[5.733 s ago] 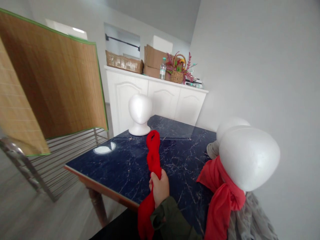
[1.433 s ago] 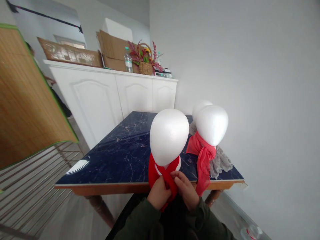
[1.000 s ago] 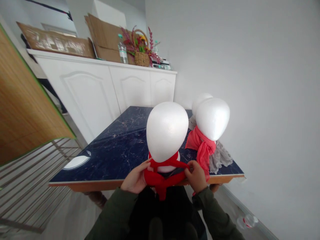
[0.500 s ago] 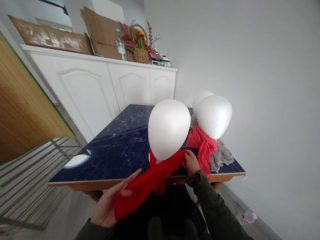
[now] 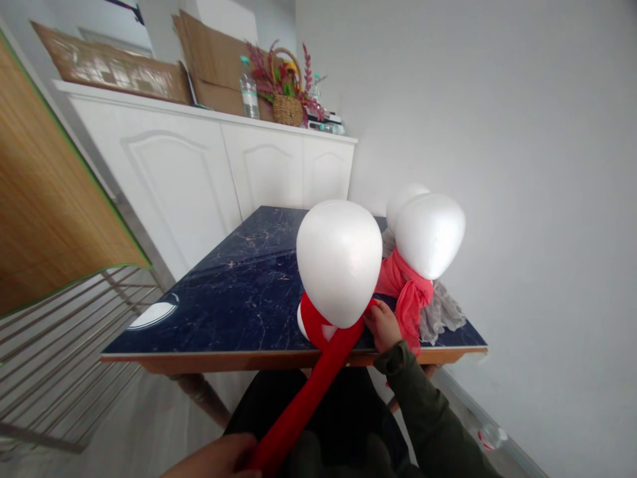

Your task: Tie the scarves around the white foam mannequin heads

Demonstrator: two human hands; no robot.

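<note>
The left hand [image 5: 213, 458] is reaching in from the bottom edge, partly cut off, and its fingers are closing around one length of the red scarf [image 5: 308, 398]. From this hand the scarf is running up and away, stretched into a narrow band, to the neck of the nearest white head form [image 5: 339, 262]. The right hand [image 5: 382, 325] is pinching another part of the same scarf between thumb and fingers, just beside the right side of that neck. The scarf is wrapping around the neck, and the head form is standing upright on the dark blue surface [image 5: 239, 292], near its front edge, up and to the left of the right hand.

Just beyond the right hand, a second head form [image 5: 432, 236] is wearing a coral scarf [image 5: 411, 312], knotted in front. Gray ruffled fabric [image 5: 440, 315] is lying to the right of that scarf, and a third head form [image 5: 405, 196] is showing partly behind the second. Well beyond both hands, a white cabinet [image 5: 174, 166] is bearing a wicker basket [image 5: 287, 110] of flowers and an upright bottle [image 5: 249, 93].
</note>
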